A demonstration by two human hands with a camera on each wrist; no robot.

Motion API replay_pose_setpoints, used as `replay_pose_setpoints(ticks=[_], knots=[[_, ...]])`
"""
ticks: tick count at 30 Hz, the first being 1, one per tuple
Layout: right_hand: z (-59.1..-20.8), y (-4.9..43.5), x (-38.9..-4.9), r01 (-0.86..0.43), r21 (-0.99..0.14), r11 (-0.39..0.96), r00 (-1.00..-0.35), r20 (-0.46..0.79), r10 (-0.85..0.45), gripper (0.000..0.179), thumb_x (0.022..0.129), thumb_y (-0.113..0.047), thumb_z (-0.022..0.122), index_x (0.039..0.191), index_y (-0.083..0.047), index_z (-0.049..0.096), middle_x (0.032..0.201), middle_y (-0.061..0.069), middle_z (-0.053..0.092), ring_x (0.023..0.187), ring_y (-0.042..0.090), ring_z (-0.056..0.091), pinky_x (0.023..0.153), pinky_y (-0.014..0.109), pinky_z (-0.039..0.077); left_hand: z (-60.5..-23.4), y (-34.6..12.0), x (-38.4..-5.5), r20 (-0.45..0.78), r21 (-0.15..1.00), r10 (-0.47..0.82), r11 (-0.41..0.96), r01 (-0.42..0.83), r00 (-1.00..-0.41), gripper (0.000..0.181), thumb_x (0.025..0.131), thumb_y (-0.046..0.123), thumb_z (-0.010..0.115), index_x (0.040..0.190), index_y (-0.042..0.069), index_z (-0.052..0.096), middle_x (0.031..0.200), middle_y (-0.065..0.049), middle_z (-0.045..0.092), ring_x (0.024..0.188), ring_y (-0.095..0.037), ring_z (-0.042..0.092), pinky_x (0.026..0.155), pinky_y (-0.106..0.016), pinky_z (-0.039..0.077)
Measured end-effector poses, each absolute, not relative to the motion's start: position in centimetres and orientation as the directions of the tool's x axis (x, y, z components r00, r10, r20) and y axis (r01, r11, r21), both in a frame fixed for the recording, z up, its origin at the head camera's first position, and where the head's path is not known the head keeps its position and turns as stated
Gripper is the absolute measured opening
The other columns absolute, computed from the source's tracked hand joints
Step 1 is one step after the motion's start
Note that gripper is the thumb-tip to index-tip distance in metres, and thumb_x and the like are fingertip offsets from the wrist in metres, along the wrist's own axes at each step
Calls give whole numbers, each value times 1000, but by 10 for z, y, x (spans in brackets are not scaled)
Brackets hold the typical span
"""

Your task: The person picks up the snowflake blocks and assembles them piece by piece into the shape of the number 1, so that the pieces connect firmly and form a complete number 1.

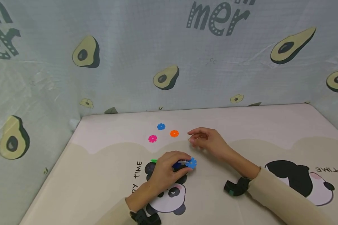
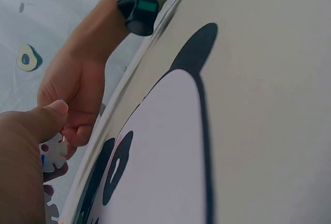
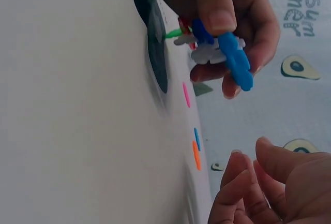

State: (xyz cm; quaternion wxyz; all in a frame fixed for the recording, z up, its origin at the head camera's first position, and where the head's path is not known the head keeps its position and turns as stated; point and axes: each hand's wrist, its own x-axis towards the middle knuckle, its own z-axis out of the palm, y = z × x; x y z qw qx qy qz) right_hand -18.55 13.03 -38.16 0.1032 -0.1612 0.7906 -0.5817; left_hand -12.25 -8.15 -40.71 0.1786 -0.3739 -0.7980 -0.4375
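My left hand (image 1: pixel 169 167) grips a small cluster of joined notched plastic discs above the printed panda. A light blue disc (image 1: pixel 192 162) forms its right end. The right wrist view shows white discs (image 3: pixel 207 53) beside the blue one, with dark blue, red and green pieces behind, partly hidden by the fingers. In the left wrist view a white disc (image 2: pixel 54 154) shows under the thumb. My right hand (image 1: pixel 209 140) hovers up and to the right of the cluster, fingers loosely bent, holding nothing visible. Nearest to it lies an orange disc (image 1: pixel 174 133).
A blue disc (image 1: pixel 161 126) and a pink disc (image 1: pixel 152 138) lie flat near the orange one, toward the back of the table (image 1: pixel 110 175). Behind the table hangs an avocado-print sheet (image 1: pixel 124 62). Both wrists wear black devices (image 1: pixel 236 187).
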Motion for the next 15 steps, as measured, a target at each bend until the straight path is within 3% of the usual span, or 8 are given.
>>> replay_pose_setpoints(ticks=[9, 15], knots=[[-383, 110, -208, -270, -894, 356, -904, 108, -415, 31, 89, -24, 70, 116, -10, 66, 104, 2, 66, 87, 21, 63, 64, 36, 52, -405, -82, -121, 584, 585, 441, 353, 731, -681, 31, 78, 18, 81, 106, 12, 68, 106, 5, 68, 100, -8, 60, 88, -25, 47], [-387, 99, -222, -254, -888, 383, -916, 93, -390, 30, 89, -20, 69, 117, -11, 66, 108, 2, 65, 90, 20, 61, 64, 34, 52, -406, -82, -122, 612, 561, 440, 345, 753, -658, 32, 77, 17, 81, 105, 12, 68, 106, 4, 68, 99, -8, 60, 87, -24, 47]])
